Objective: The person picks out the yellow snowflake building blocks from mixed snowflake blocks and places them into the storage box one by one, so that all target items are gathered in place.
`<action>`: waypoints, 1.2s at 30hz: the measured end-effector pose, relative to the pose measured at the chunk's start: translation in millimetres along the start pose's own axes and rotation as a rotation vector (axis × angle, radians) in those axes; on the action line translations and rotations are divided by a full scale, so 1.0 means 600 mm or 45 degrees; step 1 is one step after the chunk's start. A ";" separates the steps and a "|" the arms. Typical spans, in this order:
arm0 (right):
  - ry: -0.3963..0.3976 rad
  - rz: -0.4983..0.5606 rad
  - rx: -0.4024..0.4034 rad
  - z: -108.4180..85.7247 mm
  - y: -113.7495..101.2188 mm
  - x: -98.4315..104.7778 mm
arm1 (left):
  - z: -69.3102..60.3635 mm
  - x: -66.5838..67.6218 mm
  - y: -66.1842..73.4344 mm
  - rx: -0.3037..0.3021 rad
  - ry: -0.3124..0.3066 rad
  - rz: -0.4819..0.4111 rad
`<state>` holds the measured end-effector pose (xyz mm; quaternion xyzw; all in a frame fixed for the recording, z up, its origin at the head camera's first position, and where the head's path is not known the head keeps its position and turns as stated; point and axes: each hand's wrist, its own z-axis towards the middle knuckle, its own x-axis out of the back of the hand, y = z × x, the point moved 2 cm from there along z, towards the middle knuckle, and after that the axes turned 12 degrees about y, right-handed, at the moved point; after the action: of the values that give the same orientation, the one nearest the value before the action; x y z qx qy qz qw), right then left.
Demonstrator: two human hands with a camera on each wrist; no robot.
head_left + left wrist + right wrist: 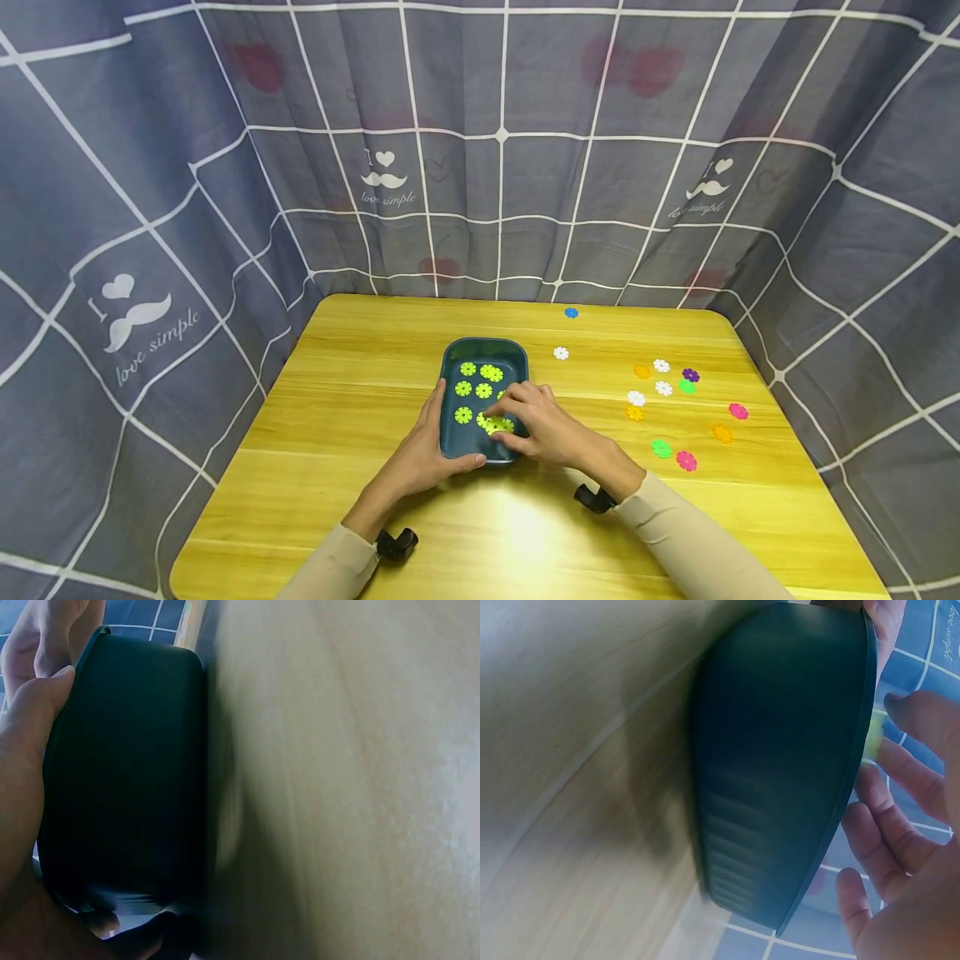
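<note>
A dark teal plastic tray [451, 437] sits on the wooden table, holding several yellow-green flower-shaped discs [483, 390], some overlapping. My left hand [420, 446] grips the tray's left side and near-left corner, the thumb along the near edge. Over the tray's near-right part is my right hand [543, 425], thumb and index finger bent down around a yellow-green disc [874, 736]. That disc shows just above the rim in the right wrist view, between thumb and index fingertip. The left wrist view has the tray's outer wall [127, 772] with the left thumb on its rim.
Loose flower discs in white [636, 398], orange [722, 433], pink [686, 461], green [662, 449] and purple [691, 375] lie on the right of the table [300, 467]. A blue disc [572, 313] is by the far edge. A grey checked curtain [457, 175] surrounds the table's back and sides.
</note>
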<state>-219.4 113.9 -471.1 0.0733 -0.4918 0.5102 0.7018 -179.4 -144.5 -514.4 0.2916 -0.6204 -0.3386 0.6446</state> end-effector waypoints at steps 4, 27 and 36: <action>-0.013 0.003 -0.016 0.000 -0.001 0.000 | 0.000 0.000 0.000 0.001 0.000 0.001; -0.014 -0.024 -0.039 -0.004 0.003 0.002 | -0.001 0.001 -0.001 -0.006 0.006 0.016; 0.062 -0.028 0.002 -0.009 0.003 0.006 | 0.001 0.000 0.000 -0.007 0.000 0.020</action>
<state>-217.5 120.3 -471.8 0.0668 -0.4733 0.5045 0.7191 -179.8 -144.6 -514.5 0.2849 -0.6216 -0.3354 0.6480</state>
